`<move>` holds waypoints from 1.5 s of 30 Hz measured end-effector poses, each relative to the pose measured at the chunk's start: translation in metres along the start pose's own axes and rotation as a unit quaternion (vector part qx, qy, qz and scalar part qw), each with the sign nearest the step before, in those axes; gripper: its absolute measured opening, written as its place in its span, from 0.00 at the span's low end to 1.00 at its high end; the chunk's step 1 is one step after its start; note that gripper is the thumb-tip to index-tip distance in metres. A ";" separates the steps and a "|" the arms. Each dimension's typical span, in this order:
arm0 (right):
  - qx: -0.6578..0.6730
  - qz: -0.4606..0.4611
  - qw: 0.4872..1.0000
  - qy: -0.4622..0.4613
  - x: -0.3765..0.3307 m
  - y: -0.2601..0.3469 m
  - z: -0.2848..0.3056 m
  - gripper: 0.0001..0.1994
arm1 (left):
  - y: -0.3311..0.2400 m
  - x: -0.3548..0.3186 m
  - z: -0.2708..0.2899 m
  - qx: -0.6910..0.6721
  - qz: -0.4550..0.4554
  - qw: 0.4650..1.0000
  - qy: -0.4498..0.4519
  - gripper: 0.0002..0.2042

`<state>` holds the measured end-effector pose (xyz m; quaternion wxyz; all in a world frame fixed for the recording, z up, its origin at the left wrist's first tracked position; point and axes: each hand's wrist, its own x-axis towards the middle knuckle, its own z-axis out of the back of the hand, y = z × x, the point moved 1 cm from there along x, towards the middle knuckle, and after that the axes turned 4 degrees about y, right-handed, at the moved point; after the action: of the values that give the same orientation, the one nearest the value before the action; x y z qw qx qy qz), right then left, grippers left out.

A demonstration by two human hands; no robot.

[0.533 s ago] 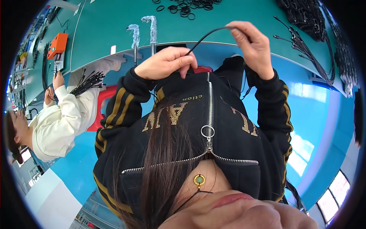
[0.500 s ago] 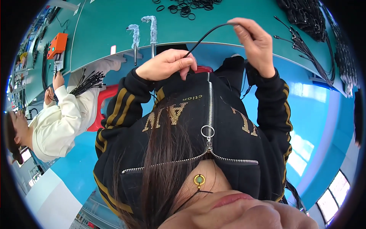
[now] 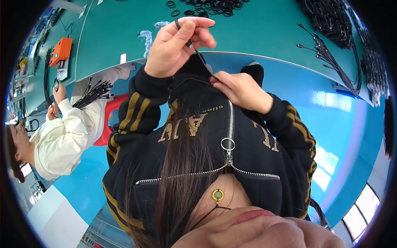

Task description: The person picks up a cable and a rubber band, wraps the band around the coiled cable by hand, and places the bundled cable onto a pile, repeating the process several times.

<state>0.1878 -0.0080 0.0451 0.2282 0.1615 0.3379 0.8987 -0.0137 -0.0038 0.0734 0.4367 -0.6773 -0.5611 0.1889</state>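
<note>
A thin black cable (image 3: 201, 60) runs between my two hands, in front of my jacket at the table edge. My left hand (image 3: 171, 47) is raised over the edge and pinches one part of it between thumb and fingers; a short black bit sticks up past the thumb. Lower and to the right, my right hand (image 3: 244, 91) is closed on the cable's lower part, its fingertips pressed together. Just left of my left hand stands a wrapped pale-blue hook (image 3: 145, 39); a second wrapped hook (image 3: 161, 25) is mostly hidden behind that hand.
Black rings (image 3: 213, 7) lie heaped at the far side of the green table (image 3: 256, 35). Bundled black cables (image 3: 326, 53) hang over its right edge. On the left, a person in white (image 3: 66, 128) sits with a cable bundle (image 3: 93, 91) beside an orange device (image 3: 61, 51).
My left hand has risen over the table edge, while my right hand has come down and inward. The cable, arched up to the right before, now slopes down from left to right.
</note>
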 end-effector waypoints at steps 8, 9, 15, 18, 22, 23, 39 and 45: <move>-0.070 0.117 0.986 -0.100 0.035 -0.013 0.066 0.05 | 0.028 -0.013 -0.001 0.016 0.182 0.974 0.136 0.24; -0.005 0.107 0.991 -0.083 0.041 -0.021 0.064 0.05 | 0.028 -0.014 -0.003 -0.068 0.226 0.958 0.164 0.24; 0.269 0.004 0.959 -0.085 0.035 -0.051 0.007 0.04 | 0.014 -0.008 -0.009 -0.080 0.229 0.948 0.204 0.29; 0.239 -0.022 0.965 -0.107 0.013 -0.052 -0.026 0.05 | 0.012 -0.004 -0.018 -0.081 0.206 0.961 0.165 0.30; 0.139 -0.036 0.982 -0.126 0.004 -0.061 -0.025 0.07 | 0.018 0.002 -0.029 -0.181 0.144 0.968 -0.095 0.30; 0.097 -0.039 0.986 -0.131 0.005 -0.063 -0.020 0.08 | 0.019 0.001 -0.032 -0.183 0.153 0.970 -0.052 0.30; 0.086 -0.053 0.991 -0.084 0.002 -0.033 -0.023 0.07 | 0.022 0.004 0.002 -0.093 0.065 0.993 -0.011 0.25; 0.007 0.001 1.000 -0.018 -0.007 -0.004 0.019 0.08 | 0.038 0.008 0.025 0.101 0.031 0.993 -0.050 0.24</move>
<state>0.2032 0.0012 0.0546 0.2322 0.1792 0.3403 0.8934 -0.0076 0.0133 0.0309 0.4681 -0.6365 -0.5391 0.2918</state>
